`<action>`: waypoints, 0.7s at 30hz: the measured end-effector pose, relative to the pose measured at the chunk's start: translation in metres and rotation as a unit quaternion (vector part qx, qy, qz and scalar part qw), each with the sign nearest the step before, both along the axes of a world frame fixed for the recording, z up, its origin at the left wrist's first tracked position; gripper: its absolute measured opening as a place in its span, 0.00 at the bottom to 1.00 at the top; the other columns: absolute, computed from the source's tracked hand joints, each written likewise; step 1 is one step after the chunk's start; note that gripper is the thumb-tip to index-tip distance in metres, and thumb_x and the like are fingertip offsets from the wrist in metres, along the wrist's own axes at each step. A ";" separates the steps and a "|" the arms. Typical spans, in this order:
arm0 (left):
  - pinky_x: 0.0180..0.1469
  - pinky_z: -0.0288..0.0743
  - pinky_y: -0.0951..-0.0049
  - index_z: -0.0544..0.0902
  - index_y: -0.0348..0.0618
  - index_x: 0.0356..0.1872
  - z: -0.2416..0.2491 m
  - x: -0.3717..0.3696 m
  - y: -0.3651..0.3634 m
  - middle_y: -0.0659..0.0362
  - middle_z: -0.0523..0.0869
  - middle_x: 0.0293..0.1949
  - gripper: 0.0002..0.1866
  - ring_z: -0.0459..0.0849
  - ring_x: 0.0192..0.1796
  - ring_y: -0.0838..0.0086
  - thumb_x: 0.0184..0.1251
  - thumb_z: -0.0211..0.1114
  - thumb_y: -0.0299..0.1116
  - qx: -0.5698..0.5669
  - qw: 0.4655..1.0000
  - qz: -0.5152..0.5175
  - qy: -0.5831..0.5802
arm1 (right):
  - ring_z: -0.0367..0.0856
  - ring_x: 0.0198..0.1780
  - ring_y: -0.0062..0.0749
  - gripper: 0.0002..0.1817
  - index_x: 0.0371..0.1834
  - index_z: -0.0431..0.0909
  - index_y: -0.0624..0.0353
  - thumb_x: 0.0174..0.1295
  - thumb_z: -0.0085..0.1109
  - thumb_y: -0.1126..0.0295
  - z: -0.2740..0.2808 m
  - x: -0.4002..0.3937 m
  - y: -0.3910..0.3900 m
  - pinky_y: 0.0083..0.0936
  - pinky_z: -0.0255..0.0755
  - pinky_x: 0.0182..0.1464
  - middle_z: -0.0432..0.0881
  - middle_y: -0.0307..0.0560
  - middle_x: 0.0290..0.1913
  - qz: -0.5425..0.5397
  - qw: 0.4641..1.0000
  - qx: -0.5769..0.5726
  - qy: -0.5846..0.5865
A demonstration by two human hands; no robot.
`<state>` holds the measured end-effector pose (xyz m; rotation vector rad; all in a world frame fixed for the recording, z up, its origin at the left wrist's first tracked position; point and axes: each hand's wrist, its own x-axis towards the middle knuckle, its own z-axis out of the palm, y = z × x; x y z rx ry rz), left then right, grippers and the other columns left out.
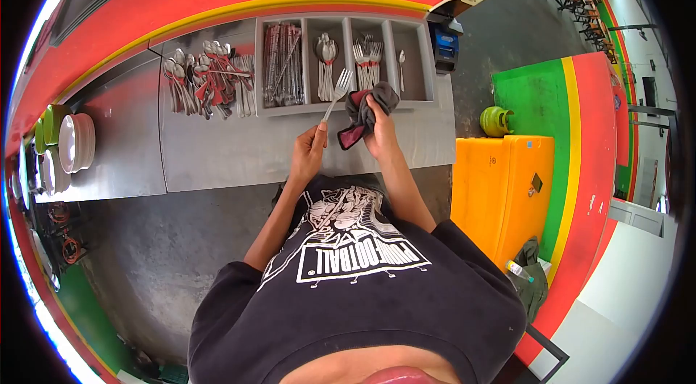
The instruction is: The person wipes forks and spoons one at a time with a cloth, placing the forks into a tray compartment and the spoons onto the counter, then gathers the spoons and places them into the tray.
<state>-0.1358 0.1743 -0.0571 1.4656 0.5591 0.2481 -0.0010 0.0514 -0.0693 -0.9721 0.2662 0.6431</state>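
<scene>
Near frame centre, the left hand [309, 154] pinches a table fork [338, 93] slanting up and rightward, tines uppermost, just left of the grey cloth [360, 114] the right hand [381, 130] clutches.

My L hand [309, 151] grips a fork [338, 94] by its handle, tines up & angled R; my R hand [381, 132] has a bunched dark cloth [386, 96] w/ maroon patches, just beside the fork; both hands are over the steel counter [217, 163], at the near edge of a grey cutlery tray [290, 110] w/ 4 compartments; L to R: long wrapped bundles [281, 61], spoons [326, 65] w/ red bands, forks [368, 65] likewise, then one lone small spoon [402, 69]; L of tray, a loose pile of cutlery [206, 80]; far L, stacked white plates [75, 143]; R of counter, an orange box [482, 188] & green gas cylinder [495, 122].
</scene>
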 end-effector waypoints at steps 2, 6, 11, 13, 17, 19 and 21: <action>0.23 0.49 0.78 0.69 0.43 0.19 -0.001 0.000 -0.006 0.71 0.61 0.16 0.27 0.56 0.21 0.88 0.78 0.50 0.50 -0.014 1.000 -0.011 0.016 | 0.82 0.42 0.28 0.12 0.45 0.77 0.51 0.64 0.63 0.60 0.002 -0.007 0.000 0.32 0.75 0.47 0.82 0.36 0.40 -0.001 1.000 -0.005 0.020; 0.25 0.52 0.78 0.69 0.41 0.20 -0.004 0.007 -0.011 0.69 0.63 0.18 0.26 0.58 0.23 0.86 0.78 0.49 0.49 0.001 0.999 -0.032 0.011 | 0.81 0.43 0.27 0.11 0.44 0.77 0.51 0.63 0.63 0.60 0.000 -0.014 -0.001 0.32 0.74 0.47 0.82 0.37 0.40 -0.010 0.999 0.003 0.038; 0.26 0.60 0.74 0.72 0.38 0.23 0.000 0.023 -0.006 0.65 0.68 0.19 0.25 0.63 0.25 0.82 0.78 0.49 0.47 0.034 0.998 -0.052 0.020 | 0.81 0.45 0.26 0.12 0.46 0.77 0.52 0.63 0.63 0.61 0.004 -0.010 0.002 0.31 0.74 0.49 0.82 0.36 0.41 0.000 1.000 0.004 0.021; 0.26 0.58 0.75 0.72 0.38 0.23 0.007 0.033 -0.004 0.65 0.67 0.19 0.25 0.62 0.24 0.83 0.79 0.48 0.47 0.041 0.997 -0.061 0.007 | 0.81 0.45 0.26 0.13 0.47 0.77 0.52 0.64 0.63 0.61 0.014 -0.009 0.006 0.30 0.74 0.50 0.82 0.36 0.43 0.003 1.000 0.004 0.012; 0.23 0.53 0.77 0.72 0.39 0.24 0.019 0.057 -0.002 0.69 0.64 0.18 0.25 0.59 0.22 0.86 0.80 0.46 0.47 0.030 0.996 -0.082 -0.010 | 0.81 0.46 0.25 0.12 0.47 0.77 0.53 0.64 0.63 0.63 0.025 -0.001 0.008 0.27 0.74 0.51 0.82 0.36 0.44 -0.004 1.000 0.007 -0.017; 0.23 0.53 0.77 0.73 0.39 0.25 0.022 0.069 -0.001 0.69 0.64 0.17 0.25 0.59 0.21 0.86 0.80 0.46 0.47 0.012 0.995 -0.095 -0.016 | 0.80 0.46 0.23 0.12 0.46 0.77 0.53 0.63 0.64 0.64 0.025 0.008 0.004 0.27 0.74 0.50 0.82 0.34 0.43 -0.019 1.000 0.017 -0.015; 0.22 0.53 0.78 0.74 0.40 0.26 0.024 0.083 0.000 0.69 0.63 0.17 0.24 0.59 0.20 0.86 0.80 0.45 0.47 -0.009 0.994 -0.104 -0.034 | 0.80 0.45 0.23 0.11 0.46 0.77 0.52 0.63 0.64 0.64 0.031 0.020 0.004 0.26 0.73 0.50 0.82 0.34 0.42 -0.030 0.999 0.037 -0.012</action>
